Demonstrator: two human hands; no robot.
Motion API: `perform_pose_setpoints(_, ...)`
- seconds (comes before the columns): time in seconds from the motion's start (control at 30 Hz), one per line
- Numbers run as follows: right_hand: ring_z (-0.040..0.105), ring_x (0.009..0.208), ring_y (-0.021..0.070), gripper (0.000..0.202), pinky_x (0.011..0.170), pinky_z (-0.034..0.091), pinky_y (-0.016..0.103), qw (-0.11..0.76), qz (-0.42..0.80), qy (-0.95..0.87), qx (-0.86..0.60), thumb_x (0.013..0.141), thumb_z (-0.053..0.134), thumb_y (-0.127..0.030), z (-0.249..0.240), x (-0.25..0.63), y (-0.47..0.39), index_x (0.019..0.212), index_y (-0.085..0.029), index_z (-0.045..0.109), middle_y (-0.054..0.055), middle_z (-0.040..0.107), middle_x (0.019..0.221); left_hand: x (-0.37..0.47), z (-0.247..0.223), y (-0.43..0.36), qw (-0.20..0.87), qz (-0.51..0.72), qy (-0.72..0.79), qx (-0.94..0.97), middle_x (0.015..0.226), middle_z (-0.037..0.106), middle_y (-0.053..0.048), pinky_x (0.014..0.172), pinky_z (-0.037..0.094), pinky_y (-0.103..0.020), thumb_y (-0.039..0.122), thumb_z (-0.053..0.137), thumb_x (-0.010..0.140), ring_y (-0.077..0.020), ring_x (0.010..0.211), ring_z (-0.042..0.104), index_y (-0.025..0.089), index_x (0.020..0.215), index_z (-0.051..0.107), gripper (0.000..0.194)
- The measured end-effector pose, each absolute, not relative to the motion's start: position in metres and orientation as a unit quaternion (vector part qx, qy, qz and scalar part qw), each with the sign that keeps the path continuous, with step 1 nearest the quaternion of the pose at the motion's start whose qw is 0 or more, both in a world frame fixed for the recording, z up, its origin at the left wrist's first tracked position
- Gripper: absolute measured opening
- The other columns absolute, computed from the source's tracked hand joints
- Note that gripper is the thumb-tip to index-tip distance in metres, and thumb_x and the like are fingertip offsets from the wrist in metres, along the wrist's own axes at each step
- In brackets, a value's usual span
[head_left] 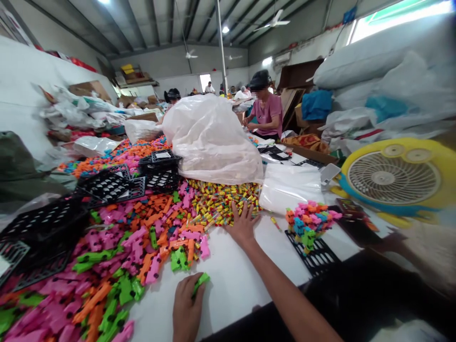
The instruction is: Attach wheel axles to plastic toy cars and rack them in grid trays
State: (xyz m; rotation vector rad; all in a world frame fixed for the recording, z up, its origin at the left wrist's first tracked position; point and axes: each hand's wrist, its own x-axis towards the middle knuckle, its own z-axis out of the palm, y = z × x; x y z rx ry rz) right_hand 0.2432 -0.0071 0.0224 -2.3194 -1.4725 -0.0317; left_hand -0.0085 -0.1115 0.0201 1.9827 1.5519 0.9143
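Note:
My left hand [187,306] is closed round a green plastic toy car [201,281] above the white table [231,280]. Fingers spread, my right hand [244,227] reaches forward to the near edge of a heap of small yellow tubes with red ends [217,204]. Whether its fingertips grip any tube cannot be seen. Left of both hands lies a big pile of pink, orange and green toy cars [138,237]. On the right, a black slotted tray [317,256] carries a cluster of colourful pieces [309,223] standing upright.
A large white plastic bag [217,137] stands behind the tubes, with clear plastic sheets [292,187] beside it. Black crates [46,223] line the left. A yellow and blue fan [388,178] stands right. A person in a pink shirt [269,114] works farther back.

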Motion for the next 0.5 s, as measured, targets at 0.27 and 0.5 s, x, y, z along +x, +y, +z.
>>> perform_pose_setpoints(0.27, 0.001, 0.141, 0.049, 0.105, 0.098, 0.003, 0.077, 0.202, -0.031, -0.528, -0.824, 0.073, 0.052, -0.074, 0.016, 0.2439, -0.0057, 0.15, -0.029, -0.003, 0.021, -0.002, 0.158, -0.0097, 0.0197, -0.11, 0.219, 0.323, 0.566, 0.726, 0.1, 0.07, -0.007, 0.094, 0.051, -0.048, 0.053, 0.057, 0.079, -0.0255, 0.1, 0.063, 0.025, 0.101, 0.071, 0.037)
perform_pose_setpoints(0.5, 0.002, 0.141, 0.0479, 0.103, 0.099, 0.002, 0.075, 0.194, -0.03, -0.52, -0.831, 0.073, 0.051, -0.074, 0.0156, 0.2409, -0.0053, 0.151, -0.029, 0.0, 0.021, 0.001, 0.158, -0.0079, 0.0211, -0.1143, 0.216, 0.342, 0.564, 0.72, 0.099, 0.07, -0.008, 0.092, 0.052, -0.046, 0.054, 0.056, 0.08, -0.025, 0.099, 0.063, 0.026, 0.099, 0.072, 0.038)
